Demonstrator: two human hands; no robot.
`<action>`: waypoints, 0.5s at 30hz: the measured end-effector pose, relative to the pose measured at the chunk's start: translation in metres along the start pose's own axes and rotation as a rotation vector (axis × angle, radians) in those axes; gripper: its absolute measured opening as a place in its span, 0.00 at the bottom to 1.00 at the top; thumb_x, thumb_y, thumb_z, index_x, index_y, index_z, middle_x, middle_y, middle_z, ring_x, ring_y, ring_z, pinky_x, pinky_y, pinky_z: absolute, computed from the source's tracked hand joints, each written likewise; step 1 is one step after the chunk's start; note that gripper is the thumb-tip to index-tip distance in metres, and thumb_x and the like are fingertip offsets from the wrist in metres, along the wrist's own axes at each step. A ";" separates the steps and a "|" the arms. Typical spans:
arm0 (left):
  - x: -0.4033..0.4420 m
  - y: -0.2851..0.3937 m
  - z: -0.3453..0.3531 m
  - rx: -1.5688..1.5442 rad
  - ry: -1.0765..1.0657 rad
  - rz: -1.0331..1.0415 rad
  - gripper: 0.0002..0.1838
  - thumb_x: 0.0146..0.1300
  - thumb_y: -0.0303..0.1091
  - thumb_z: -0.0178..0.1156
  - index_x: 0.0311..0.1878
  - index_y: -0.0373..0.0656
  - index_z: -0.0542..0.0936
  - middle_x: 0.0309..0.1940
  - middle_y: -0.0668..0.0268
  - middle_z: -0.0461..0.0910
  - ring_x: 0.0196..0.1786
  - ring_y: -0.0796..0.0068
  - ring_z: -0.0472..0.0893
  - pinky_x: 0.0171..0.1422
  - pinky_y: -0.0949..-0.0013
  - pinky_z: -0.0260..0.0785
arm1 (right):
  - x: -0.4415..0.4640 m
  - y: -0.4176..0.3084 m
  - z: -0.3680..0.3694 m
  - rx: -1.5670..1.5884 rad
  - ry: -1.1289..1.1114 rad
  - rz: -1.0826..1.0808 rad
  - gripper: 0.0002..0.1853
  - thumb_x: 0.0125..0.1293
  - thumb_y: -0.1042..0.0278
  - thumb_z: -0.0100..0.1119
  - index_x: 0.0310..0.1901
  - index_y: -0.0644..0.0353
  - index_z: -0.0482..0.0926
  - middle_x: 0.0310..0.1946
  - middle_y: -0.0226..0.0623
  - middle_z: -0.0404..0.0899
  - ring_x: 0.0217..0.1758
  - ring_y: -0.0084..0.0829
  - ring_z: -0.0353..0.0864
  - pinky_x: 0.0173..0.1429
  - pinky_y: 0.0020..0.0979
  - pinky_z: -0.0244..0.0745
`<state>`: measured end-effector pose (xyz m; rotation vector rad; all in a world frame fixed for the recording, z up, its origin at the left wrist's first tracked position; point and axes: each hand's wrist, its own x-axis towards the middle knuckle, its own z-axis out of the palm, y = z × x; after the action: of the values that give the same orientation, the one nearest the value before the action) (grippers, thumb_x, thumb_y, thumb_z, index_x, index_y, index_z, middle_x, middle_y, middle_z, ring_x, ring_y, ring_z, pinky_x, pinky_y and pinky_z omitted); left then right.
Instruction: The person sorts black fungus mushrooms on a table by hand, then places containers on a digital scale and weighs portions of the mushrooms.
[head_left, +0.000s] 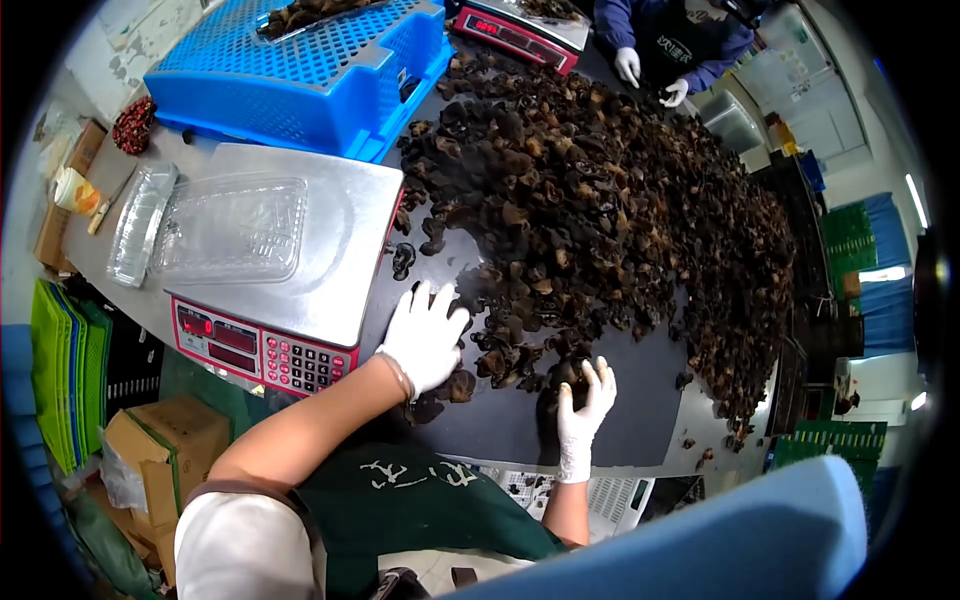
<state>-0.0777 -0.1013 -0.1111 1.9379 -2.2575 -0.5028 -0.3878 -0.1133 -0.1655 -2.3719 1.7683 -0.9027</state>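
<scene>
A big heap of dark brown wood ear mushrooms (590, 200) covers the table. At its near left edge lies my left hand (425, 338) in a white glove, back up and fingers spread, with mushroom pieces beside and below it. My right hand (585, 415), also gloved, is at the heap's near edge. Its thumb and fingers are apart, and nothing shows held between them. On my left stands a scale (340, 205) with a red keypad front. A clear plastic tray (235, 230) rests on its steel plate.
An upturned blue crate (300, 85) sits behind the scale, with more clear trays (143, 225) on the left. Across the heap, a co-worker's gloved hands (627, 66) are near a second red scale (515, 35). A blue padded shape (740, 540) fills the lower right.
</scene>
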 end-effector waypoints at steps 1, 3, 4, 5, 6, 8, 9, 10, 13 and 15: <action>0.009 -0.005 0.009 0.087 -0.001 -0.019 0.30 0.60 0.39 0.57 0.67 0.44 0.69 0.71 0.47 0.60 0.71 0.38 0.59 0.73 0.46 0.53 | -0.001 0.001 0.002 -0.012 0.034 0.042 0.27 0.51 0.71 0.69 0.57 0.54 0.77 0.65 0.43 0.70 0.69 0.50 0.64 0.73 0.48 0.57; 0.021 -0.008 0.003 0.156 -0.076 -0.087 0.29 0.65 0.32 0.50 0.71 0.42 0.65 0.74 0.50 0.57 0.73 0.39 0.59 0.75 0.46 0.51 | 0.000 -0.003 0.003 0.003 0.050 0.051 0.26 0.52 0.73 0.68 0.56 0.55 0.77 0.64 0.43 0.71 0.68 0.49 0.65 0.72 0.47 0.58; 0.024 -0.011 0.017 0.213 0.014 -0.096 0.27 0.63 0.31 0.52 0.68 0.41 0.68 0.69 0.51 0.64 0.68 0.43 0.67 0.70 0.50 0.60 | 0.001 -0.009 0.005 0.019 0.059 0.058 0.26 0.52 0.74 0.68 0.56 0.55 0.78 0.63 0.42 0.71 0.68 0.47 0.65 0.72 0.46 0.59; 0.028 -0.010 0.017 0.126 -0.103 -0.145 0.26 0.62 0.29 0.53 0.65 0.41 0.69 0.64 0.53 0.69 0.64 0.46 0.70 0.66 0.53 0.65 | 0.001 -0.016 0.007 0.070 0.081 0.050 0.24 0.52 0.75 0.67 0.54 0.56 0.79 0.60 0.42 0.73 0.65 0.45 0.67 0.71 0.44 0.61; 0.031 -0.009 0.014 0.040 -0.219 -0.194 0.24 0.60 0.28 0.54 0.63 0.41 0.71 0.60 0.54 0.73 0.60 0.49 0.74 0.61 0.55 0.70 | 0.004 -0.027 0.007 0.089 0.081 0.038 0.23 0.53 0.76 0.67 0.54 0.57 0.79 0.57 0.41 0.74 0.63 0.44 0.69 0.68 0.42 0.63; 0.025 -0.015 0.032 0.032 -0.142 -0.136 0.23 0.59 0.27 0.55 0.60 0.42 0.72 0.55 0.55 0.75 0.55 0.52 0.76 0.56 0.58 0.72 | 0.010 -0.044 0.007 0.176 0.032 0.006 0.21 0.53 0.77 0.66 0.51 0.57 0.80 0.54 0.41 0.76 0.60 0.43 0.72 0.66 0.41 0.65; 0.023 -0.018 0.035 0.022 -0.065 -0.078 0.22 0.58 0.25 0.55 0.58 0.43 0.73 0.50 0.57 0.77 0.51 0.54 0.78 0.52 0.60 0.74 | 0.014 -0.049 0.008 0.217 0.007 -0.035 0.18 0.54 0.77 0.65 0.49 0.57 0.81 0.51 0.40 0.78 0.57 0.41 0.75 0.64 0.39 0.67; 0.021 -0.021 0.037 0.023 -0.065 -0.077 0.22 0.58 0.25 0.55 0.58 0.43 0.73 0.50 0.57 0.77 0.51 0.54 0.78 0.52 0.60 0.74 | 0.016 -0.054 0.013 0.286 -0.026 -0.074 0.16 0.54 0.78 0.65 0.47 0.57 0.81 0.47 0.38 0.80 0.54 0.40 0.76 0.62 0.39 0.68; 0.017 -0.023 0.033 -0.726 0.193 -0.015 0.27 0.54 0.15 0.51 0.60 0.42 0.72 0.47 0.56 0.81 0.49 0.58 0.81 0.54 0.65 0.74 | 0.024 -0.074 0.017 0.251 -0.101 -0.204 0.16 0.53 0.78 0.65 0.45 0.56 0.81 0.45 0.34 0.80 0.52 0.39 0.76 0.60 0.38 0.67; 0.013 -0.017 0.019 -0.969 0.131 -0.070 0.28 0.55 0.15 0.51 0.62 0.42 0.70 0.48 0.58 0.81 0.51 0.64 0.81 0.54 0.69 0.74 | 0.028 -0.082 0.021 0.231 -0.121 -0.214 0.16 0.53 0.79 0.65 0.45 0.56 0.81 0.45 0.34 0.80 0.51 0.39 0.77 0.60 0.38 0.67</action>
<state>-0.0702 -0.1127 -0.1364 1.4511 -1.4098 -1.1570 -0.3022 -0.1157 -0.1411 -2.4359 1.3087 -0.9079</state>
